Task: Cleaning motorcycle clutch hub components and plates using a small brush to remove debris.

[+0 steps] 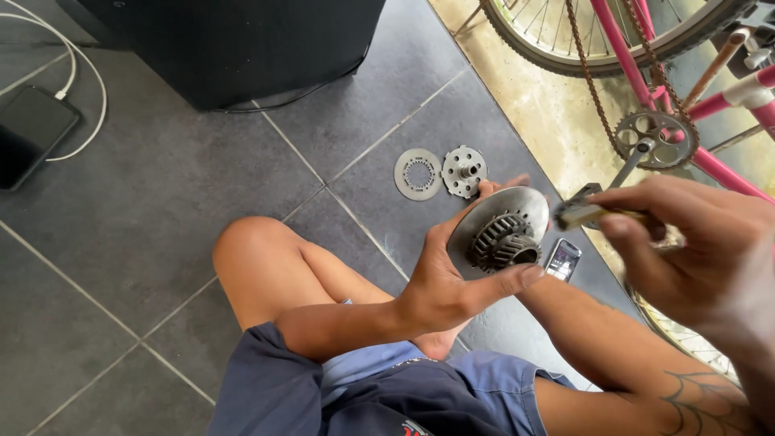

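My left hand (440, 278) grips a round metal disc with a toothed gear hub (502, 234) in its middle, thumb under the rim and fingers behind it. Just right of the disc, my right hand (694, 246) is closed on a small tool with a pale wooden handle (583, 212), whose end points at the disc. On the dark floor tiles beyond lie a flat ring plate with inner teeth (418, 174) and a holed flange disc (464, 170), side by side.
A pink bicycle frame (726, 165) with chainring (655, 139), chain and wheel (597, 48) stands at the upper right. A small phone (563, 259) lies under the disc. A black phone (28, 133) on a white cable sits far left. A black box (234, 44) stands behind. My bent knee (258, 258) is below.
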